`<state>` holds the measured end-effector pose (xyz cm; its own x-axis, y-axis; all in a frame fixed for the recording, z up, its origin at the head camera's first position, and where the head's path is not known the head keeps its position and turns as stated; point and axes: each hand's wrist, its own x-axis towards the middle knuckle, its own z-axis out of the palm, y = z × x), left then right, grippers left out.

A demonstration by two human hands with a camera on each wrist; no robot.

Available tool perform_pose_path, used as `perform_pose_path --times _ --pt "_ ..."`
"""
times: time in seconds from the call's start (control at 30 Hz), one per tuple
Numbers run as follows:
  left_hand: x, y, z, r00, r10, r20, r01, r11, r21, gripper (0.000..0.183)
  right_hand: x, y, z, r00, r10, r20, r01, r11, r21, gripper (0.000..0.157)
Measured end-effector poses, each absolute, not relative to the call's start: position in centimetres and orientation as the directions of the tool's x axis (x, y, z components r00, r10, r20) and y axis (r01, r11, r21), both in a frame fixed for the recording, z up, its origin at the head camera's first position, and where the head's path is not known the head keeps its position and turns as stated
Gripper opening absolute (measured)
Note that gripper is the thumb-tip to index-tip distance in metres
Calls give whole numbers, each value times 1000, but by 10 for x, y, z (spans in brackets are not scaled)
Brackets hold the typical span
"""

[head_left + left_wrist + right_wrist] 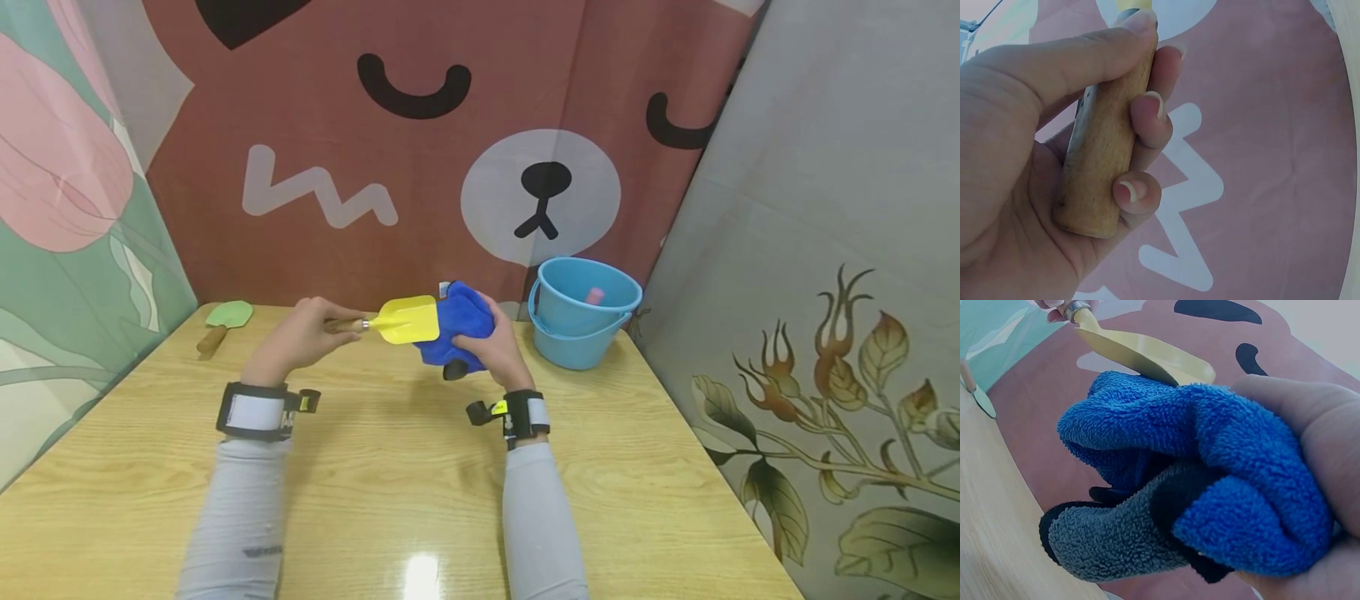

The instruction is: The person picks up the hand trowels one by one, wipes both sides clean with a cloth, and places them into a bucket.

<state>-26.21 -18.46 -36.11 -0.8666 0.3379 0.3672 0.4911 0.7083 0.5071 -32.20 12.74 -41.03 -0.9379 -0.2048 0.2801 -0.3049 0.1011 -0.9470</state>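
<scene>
My left hand (296, 340) grips the wooden handle (1099, 159) of a small yellow hand shovel (405, 320), fingers wrapped round it and thumb near the metal collar. The shovel is held up above the table, its blade pointing right. In my right hand (501, 346) is a bunched blue cloth (467, 321), pinched between thumb and fingers. In the right wrist view the cloth is fluffy, with a grey side (1116, 531) and black edging. The blade's far end lies right at the cloth's folds, overlapping it in the head view.
A light-blue bucket (573, 333) with a pink thing (595, 296) inside stands at the back right of the wooden table (375, 500). At the back left lies a green shovel (229, 314) with a wooden handle. Printed curtains hang behind and at both sides.
</scene>
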Motion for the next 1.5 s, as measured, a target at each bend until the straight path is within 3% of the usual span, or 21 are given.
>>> perform_pose_path --times 0.83,1.5 --pt "-256 -185 -354 -848 284 447 504 694 514 35 -320 127 -410 -924 -252 286 -317 91 -944 81" --pt "-261 -154 -358 -800 386 460 593 625 508 35 -320 121 -411 -897 -324 301 -339 69 -938 86"
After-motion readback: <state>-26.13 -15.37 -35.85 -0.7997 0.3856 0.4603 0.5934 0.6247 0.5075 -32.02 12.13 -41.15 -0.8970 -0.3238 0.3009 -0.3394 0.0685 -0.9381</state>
